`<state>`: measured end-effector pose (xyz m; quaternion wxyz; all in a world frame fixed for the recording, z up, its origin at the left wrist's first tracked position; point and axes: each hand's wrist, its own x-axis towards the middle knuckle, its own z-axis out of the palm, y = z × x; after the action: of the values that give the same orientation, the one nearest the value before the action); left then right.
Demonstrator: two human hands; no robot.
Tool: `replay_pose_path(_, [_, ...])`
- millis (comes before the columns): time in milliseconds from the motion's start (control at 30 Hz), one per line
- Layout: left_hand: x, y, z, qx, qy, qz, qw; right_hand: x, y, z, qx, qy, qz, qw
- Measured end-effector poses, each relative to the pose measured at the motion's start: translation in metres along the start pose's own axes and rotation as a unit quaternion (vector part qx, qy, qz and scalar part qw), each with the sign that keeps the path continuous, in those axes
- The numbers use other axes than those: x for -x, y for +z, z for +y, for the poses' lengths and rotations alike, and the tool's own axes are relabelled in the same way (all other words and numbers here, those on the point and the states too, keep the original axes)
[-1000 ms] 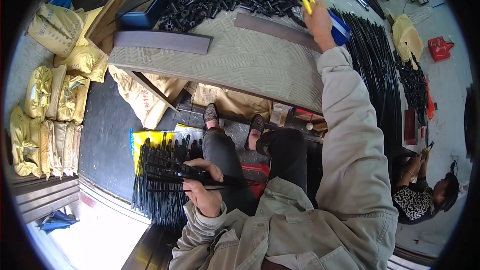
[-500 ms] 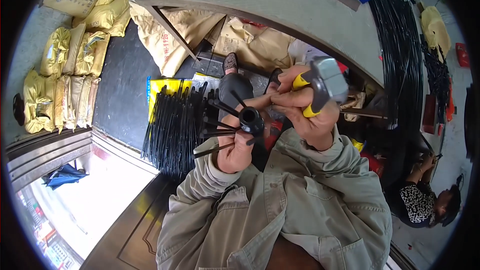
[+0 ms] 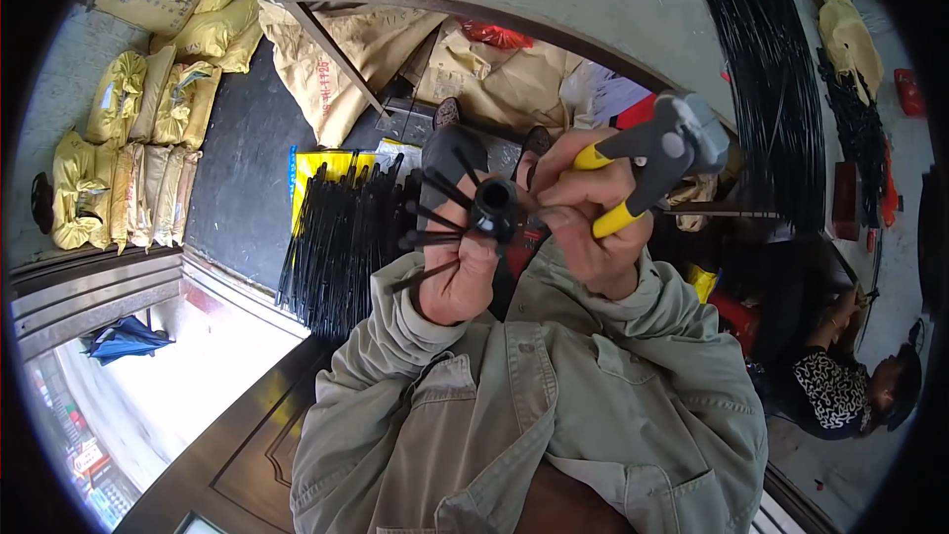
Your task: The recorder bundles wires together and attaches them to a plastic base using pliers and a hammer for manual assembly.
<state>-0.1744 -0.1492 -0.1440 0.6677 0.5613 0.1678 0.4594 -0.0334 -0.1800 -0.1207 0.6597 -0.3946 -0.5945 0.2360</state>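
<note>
My left hand (image 3: 456,282) is closed around a black hub with rods (image 3: 494,202), which looks like part of an umbrella frame. Its hollow round end points up, and several thin black rods fan out from it to the left. In my right hand (image 3: 595,237) are end-cutting pincers (image 3: 648,153) with yellow-and-black handles and a grey metal head tilted to the far right. The handles are spread apart in my palm. My right fingertips come close to the hub's right side; whether they pinch something small there is hidden.
A dense bundle of black rods (image 3: 341,247) stands at my left. Ahead is a grey workbench (image 3: 554,0) with long black rods (image 3: 766,89) on its right end. Yellow sacks (image 3: 119,99) are stacked far left. Another person (image 3: 835,391) sits at the right.
The pincers have shifted right and their head has turned further right, with the handles more spread. The hub has moved slightly up in view. Both hands keep their hold.
</note>
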Motion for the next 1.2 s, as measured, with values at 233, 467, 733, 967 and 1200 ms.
replay_pose_path(233, [-0.003,0.017,0.009,0.002,0.016,0.05,0.999,0.004,0.005,0.002,0.015,-0.057,-0.017,0.998])
replay_pose_path(467, [-0.001,0.009,0.01,0.008,0.014,0.045,0.999,0.007,0.013,0.007,0.028,-0.049,-0.002,0.998])
replay_pose_path(733, [-0.003,0.002,0.005,-0.019,0.038,0.036,0.998,0.01,0.019,0.01,0.009,-0.025,0.013,1.0])
replay_pose_path(967, [-0.005,-0.003,0.004,-0.125,0.023,0.063,0.99,0.01,0.03,0.011,0.047,0.021,0.024,0.998])
replay_pose_path(1200, [0.0,-0.028,-0.011,0.013,0.028,0.129,0.991,-0.01,0.011,0.01,0.185,-0.038,-0.108,0.976])
